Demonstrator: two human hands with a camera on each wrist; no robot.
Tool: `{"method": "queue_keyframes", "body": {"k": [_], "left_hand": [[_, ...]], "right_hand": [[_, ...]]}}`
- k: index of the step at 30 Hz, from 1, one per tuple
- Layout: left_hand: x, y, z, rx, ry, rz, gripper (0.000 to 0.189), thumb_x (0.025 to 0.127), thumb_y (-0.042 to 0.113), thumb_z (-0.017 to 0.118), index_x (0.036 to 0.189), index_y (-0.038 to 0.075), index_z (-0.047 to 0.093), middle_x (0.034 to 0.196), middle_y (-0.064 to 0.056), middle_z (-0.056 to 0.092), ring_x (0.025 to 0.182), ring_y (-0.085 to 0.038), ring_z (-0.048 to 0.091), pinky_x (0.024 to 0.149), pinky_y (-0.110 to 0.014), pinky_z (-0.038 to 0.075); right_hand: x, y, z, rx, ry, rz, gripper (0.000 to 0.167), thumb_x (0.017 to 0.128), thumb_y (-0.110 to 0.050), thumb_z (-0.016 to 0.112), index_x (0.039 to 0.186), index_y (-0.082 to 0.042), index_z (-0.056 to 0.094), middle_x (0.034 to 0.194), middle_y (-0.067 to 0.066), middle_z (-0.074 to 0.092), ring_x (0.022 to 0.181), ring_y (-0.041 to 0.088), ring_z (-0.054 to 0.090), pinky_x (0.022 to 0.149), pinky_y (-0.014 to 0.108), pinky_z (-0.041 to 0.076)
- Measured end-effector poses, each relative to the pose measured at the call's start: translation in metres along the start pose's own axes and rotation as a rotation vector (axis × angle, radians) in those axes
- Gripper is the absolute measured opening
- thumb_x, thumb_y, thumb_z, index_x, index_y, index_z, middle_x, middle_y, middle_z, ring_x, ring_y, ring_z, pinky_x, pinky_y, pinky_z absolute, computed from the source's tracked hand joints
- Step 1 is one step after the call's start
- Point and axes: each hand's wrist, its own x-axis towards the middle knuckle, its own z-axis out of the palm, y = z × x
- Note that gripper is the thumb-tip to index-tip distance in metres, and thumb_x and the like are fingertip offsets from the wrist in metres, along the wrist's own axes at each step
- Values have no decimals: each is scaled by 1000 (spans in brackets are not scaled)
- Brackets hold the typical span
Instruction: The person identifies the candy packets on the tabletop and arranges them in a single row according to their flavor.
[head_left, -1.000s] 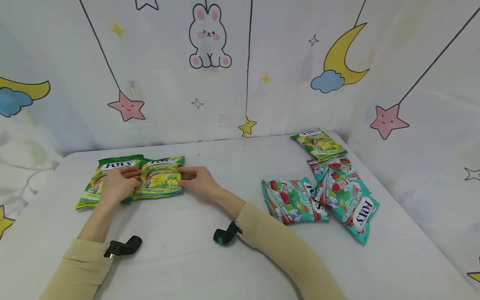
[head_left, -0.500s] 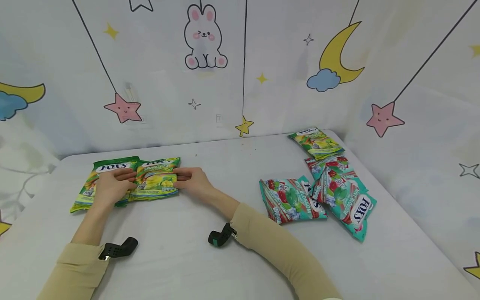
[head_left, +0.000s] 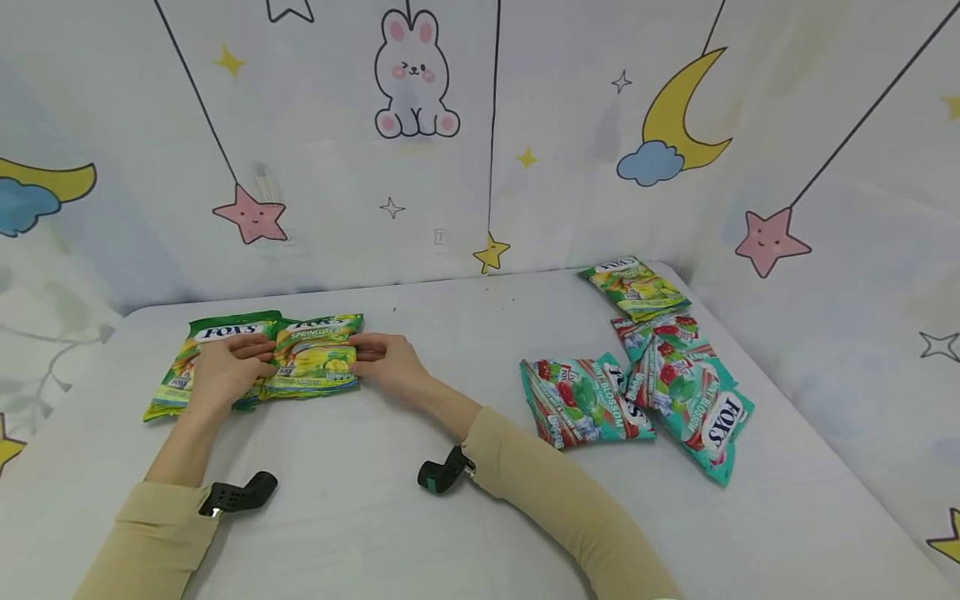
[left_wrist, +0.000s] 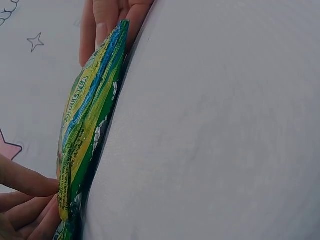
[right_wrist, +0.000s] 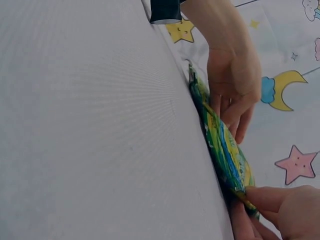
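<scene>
Pack [head_left: 318,358], green and yellow: on the table [head_left: 360,492], left part, face up between the hands; its left side meets a larger green pack [head_left: 171,383]. Left hand [head_left: 225,371]: across the larger pack, pinching the pack's left edge. Right hand [head_left: 396,365]: pinching its right edge. Teal packs [head_left: 588,402]: at right, below another green pack [head_left: 637,287].

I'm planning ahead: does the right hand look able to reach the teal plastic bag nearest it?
Probably yes: bare white tabletop separates the right hand from the teal bag, though its fingers hold a yellow-green plastic bag.
</scene>
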Motion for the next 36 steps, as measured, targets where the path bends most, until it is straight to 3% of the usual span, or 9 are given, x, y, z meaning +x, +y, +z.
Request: {"method": "queue_keyframes", "body": {"k": [8, 12, 15, 17, 21, 24, 28, 31, 36], "left_hand": [[1, -1, -3, -30, -8, -21, 67, 90, 11, 69, 151, 3, 41, 141, -17, 55, 132, -35, 51, 72, -12, 49], [1, -1, -6, -18, -16, -21, 67, 91, 13, 69, 152, 5, 41, 143, -15, 55, 108, -7, 64, 74, -11, 47], [1, 1, -6, -7, -3, -4, 66, 92, 11, 68, 151, 4, 41, 143, -18, 54, 85, 14, 56, 78, -17, 50], [-1, 2, -6, 6, 15, 5, 66, 91, 11, 69, 151, 4, 41, 144, -20, 53, 80, 17, 50, 82, -23, 50], [-4, 7, -1, -5, 77, 41, 63, 90, 9, 70, 147, 3, 46, 143, -22, 55, 81, 14, 49, 80, -21, 49], [-7, 10, 7, -39, 113, 104, 58, 90, 6, 70, 144, 2, 50, 140, -24, 55, 85, 12, 51, 72, -12, 48], [-9, 17, 18, -58, 134, 177, 53, 90, 4, 69, 140, 2, 53, 136, -22, 58, 94, 6, 56, 71, -8, 48], [-10, 26, 27, -93, 124, 213, 51, 90, 3, 69, 139, 2, 55, 136, -21, 59, 103, -4, 60, 75, -7, 48], [-10, 43, 43, -188, 33, 253, 49, 93, 3, 67, 140, 0, 53, 139, -24, 54, 112, -13, 60, 79, -7, 49]], "right_hand": [[1, -1, 0, 35, 18, 20, 46, 88, -1, 72, 133, -5, 63, 126, 10, 67, 112, 16, 67, 91, 24, 54], [0, -4, -4, 23, 13, 33, 47, 87, -1, 73, 133, -3, 63, 127, 11, 67, 111, 17, 68, 90, 24, 54], [-1, -9, -10, -16, 21, 52, 46, 88, -3, 74, 132, -4, 63, 129, 10, 67, 110, 17, 68, 90, 25, 54], [-3, -13, -15, -45, 32, 65, 44, 88, -5, 74, 131, -5, 64, 128, 9, 67, 110, 17, 67, 89, 26, 55], [-5, -18, -27, -77, 37, 70, 44, 89, -8, 73, 132, -5, 64, 128, 10, 67, 108, 16, 66, 86, 26, 55], [-6, -20, -35, -71, 38, 70, 45, 88, -7, 72, 132, -3, 63, 128, 12, 67, 106, 16, 66, 85, 25, 55], [-7, -24, -45, -70, 48, 89, 47, 88, -6, 72, 134, -3, 62, 127, 11, 67, 105, 16, 65, 86, 25, 55], [-8, -29, -53, -49, 49, 100, 47, 89, -5, 71, 135, -2, 60, 128, 12, 66, 110, 17, 64, 90, 27, 55], [-11, -39, -70, -11, 55, 108, 47, 90, -2, 69, 136, -2, 59, 132, 15, 64, 114, 20, 64, 95, 30, 54]]}}
